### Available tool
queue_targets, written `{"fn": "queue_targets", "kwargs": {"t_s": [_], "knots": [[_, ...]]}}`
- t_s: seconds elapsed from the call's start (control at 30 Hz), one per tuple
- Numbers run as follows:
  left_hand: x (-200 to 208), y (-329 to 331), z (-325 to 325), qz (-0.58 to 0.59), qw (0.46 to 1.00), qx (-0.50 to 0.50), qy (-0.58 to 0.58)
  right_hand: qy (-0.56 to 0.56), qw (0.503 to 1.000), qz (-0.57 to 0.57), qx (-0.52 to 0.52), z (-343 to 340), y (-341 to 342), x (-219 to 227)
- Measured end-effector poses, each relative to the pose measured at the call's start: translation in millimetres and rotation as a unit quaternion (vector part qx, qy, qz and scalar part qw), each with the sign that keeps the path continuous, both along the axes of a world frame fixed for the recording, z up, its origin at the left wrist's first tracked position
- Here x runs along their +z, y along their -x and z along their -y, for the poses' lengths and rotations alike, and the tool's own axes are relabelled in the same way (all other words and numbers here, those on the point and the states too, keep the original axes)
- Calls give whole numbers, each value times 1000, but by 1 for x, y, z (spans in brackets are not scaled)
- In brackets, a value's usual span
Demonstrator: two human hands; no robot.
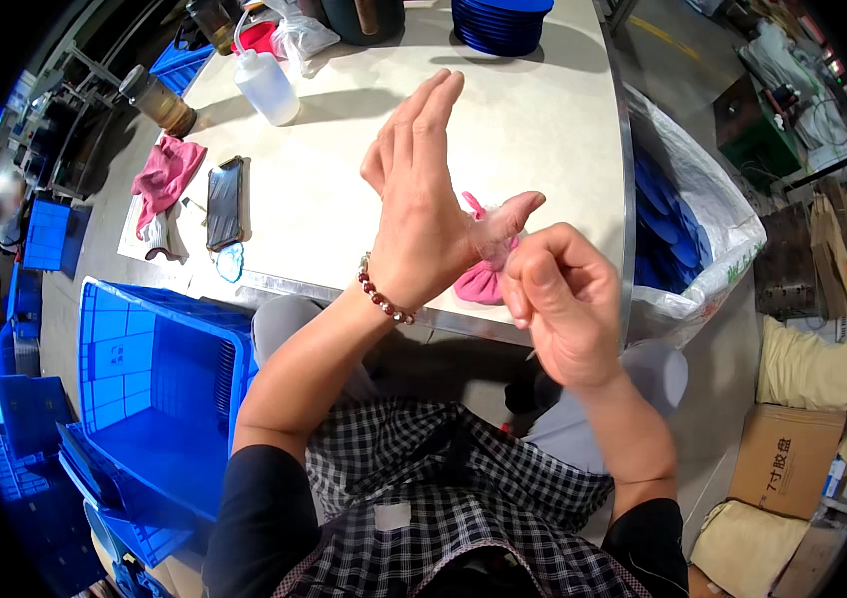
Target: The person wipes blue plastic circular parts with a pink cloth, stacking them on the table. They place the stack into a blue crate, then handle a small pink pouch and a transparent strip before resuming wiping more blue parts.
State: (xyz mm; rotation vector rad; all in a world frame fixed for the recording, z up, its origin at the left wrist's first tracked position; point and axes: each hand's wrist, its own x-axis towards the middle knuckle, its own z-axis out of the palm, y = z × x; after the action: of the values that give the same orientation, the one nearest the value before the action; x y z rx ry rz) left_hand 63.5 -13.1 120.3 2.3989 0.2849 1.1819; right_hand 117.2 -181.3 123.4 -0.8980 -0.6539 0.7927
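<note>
Above the front edge of the pale table, my left hand (418, 194) is raised with its fingers stretched up and its thumb spread out to the right. A beaded bracelet (379, 296) circles that wrist. Close by the left thumb, my right hand (568, 299) has its fingers curled in, and whatever they pinch is hidden. Something clear and shiny, perhaps thin film, shows around the base of the left thumb. Behind the hands, a pink cloth (481, 286) lies partly covered near the table's edge.
On the table (343, 149) are a squeeze bottle (266, 88), a phone (225, 204), a pink rag (166, 179), a jar (157, 100) and a stack of blue discs (501, 28). A white sack (707, 289) of blue discs stands right; a blue crate (94, 344) is left.
</note>
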Motion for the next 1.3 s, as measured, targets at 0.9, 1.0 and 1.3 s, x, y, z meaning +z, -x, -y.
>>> {"fn": "queue_targets", "kwargs": {"t_s": [0.9,1.0,1.3], "knots": [[-2,-4,2,92,977,81,-172,95,991,-63,-76,-15,12,-10],[-5,-7,1,112,978,82,-157,104,988,-79,-87,-16,13,-11],[-5,-6,0,168,971,54,-162,158,984,-46,-61,-18,9,-9]]}}
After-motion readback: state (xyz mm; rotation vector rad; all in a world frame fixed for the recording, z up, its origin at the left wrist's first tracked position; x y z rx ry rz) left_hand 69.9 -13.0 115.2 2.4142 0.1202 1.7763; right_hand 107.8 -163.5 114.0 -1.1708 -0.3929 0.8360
